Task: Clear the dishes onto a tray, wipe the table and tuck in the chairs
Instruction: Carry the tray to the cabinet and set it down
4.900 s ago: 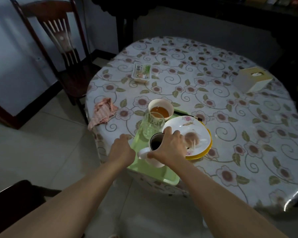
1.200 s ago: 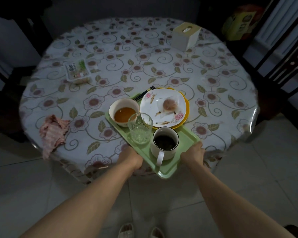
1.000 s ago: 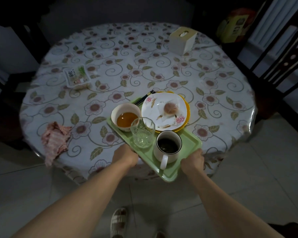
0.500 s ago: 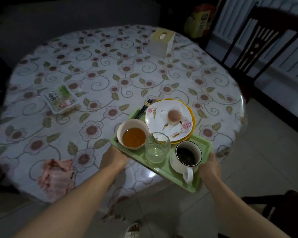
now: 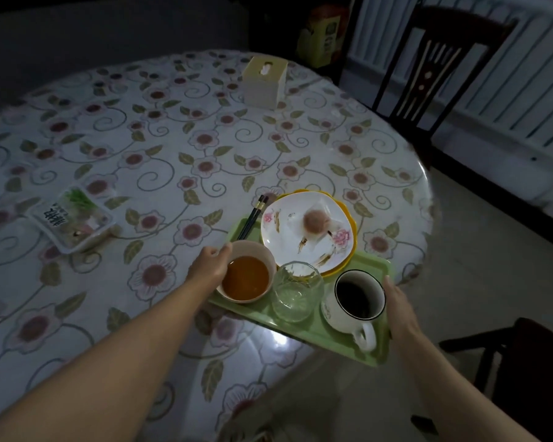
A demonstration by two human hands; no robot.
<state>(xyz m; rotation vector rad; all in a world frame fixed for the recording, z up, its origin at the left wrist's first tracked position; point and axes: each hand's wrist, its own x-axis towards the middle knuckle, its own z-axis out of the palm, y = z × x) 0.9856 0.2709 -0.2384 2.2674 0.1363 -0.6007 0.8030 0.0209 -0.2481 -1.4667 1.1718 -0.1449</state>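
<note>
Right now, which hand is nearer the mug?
Right. The right hand grips the tray edge just beside the mug, while the left hand holds the tray's far end beside the bowl.

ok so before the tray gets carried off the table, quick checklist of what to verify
1. Both hands on the tray: ok. Left hand holds the left end, right hand the right end.
2. Dishes aboard: ok. Bowl, glass, mug, stacked plates, chopsticks.
3. Tray level: cannot tell.
4. Spill risk: not ok. Bowl and mug hold liquid.
5. Chopsticks secure: not ok. Tips overhang the rim.
6. Path: not ok. A chair stands close on the right.
</note>
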